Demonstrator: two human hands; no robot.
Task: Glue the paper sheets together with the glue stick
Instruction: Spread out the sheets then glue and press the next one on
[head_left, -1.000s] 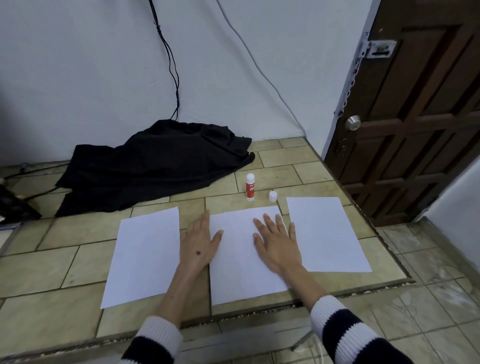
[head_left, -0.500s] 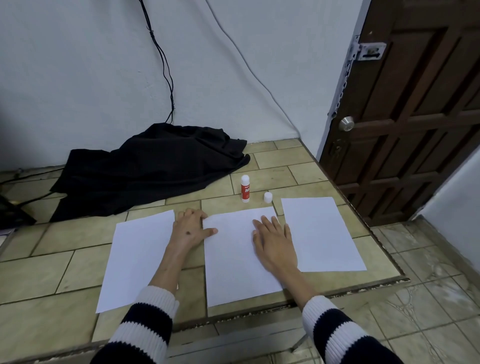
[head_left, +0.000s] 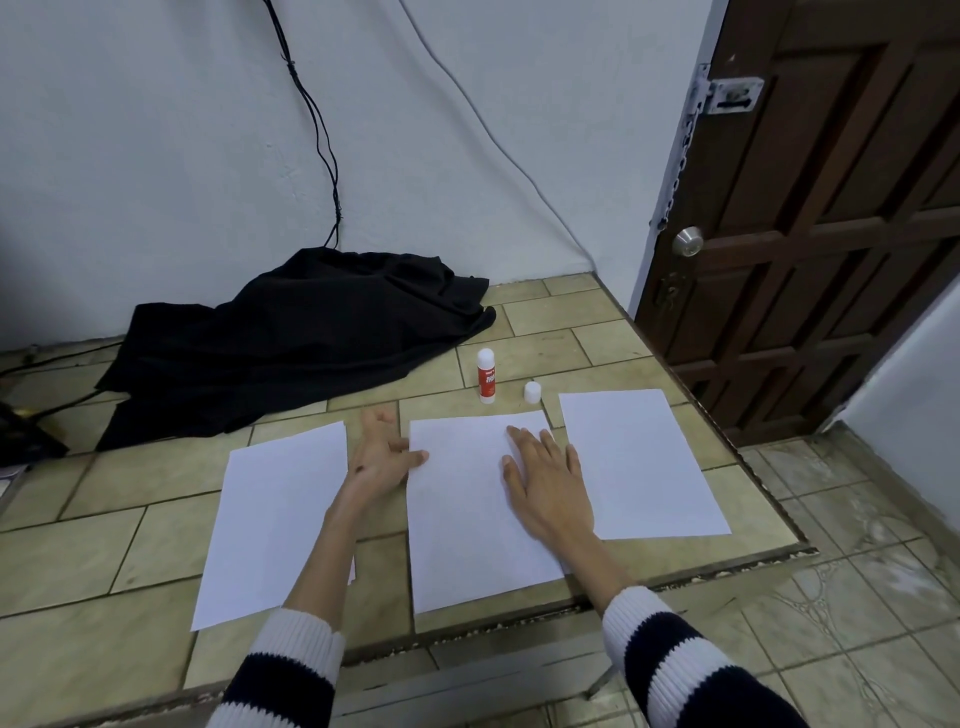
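Note:
Three white paper sheets lie side by side on the tiled surface: a left sheet (head_left: 275, 519), a middle sheet (head_left: 467, 525) and a right sheet (head_left: 639, 462). My right hand (head_left: 545, 483) rests flat, palm down, on the middle sheet. My left hand (head_left: 382, 452) lies at that sheet's left edge, fingers apart, its thumb touching the paper's upper left corner. An uncapped red-and-white glue stick (head_left: 487, 376) stands upright behind the middle sheet, with its white cap (head_left: 532, 392) just to the right.
A crumpled black cloth (head_left: 291, 338) lies at the back left against the wall, with black cables (head_left: 311, 119) hanging above it. The tiled platform (head_left: 597, 332) ends at a front edge and a right edge. A brown wooden door (head_left: 831, 208) stands at the right.
My left hand has slid forward along the middle sheet's left edge and its fingers have lifted and curled slightly. My right hand has stayed flat on the sheet.

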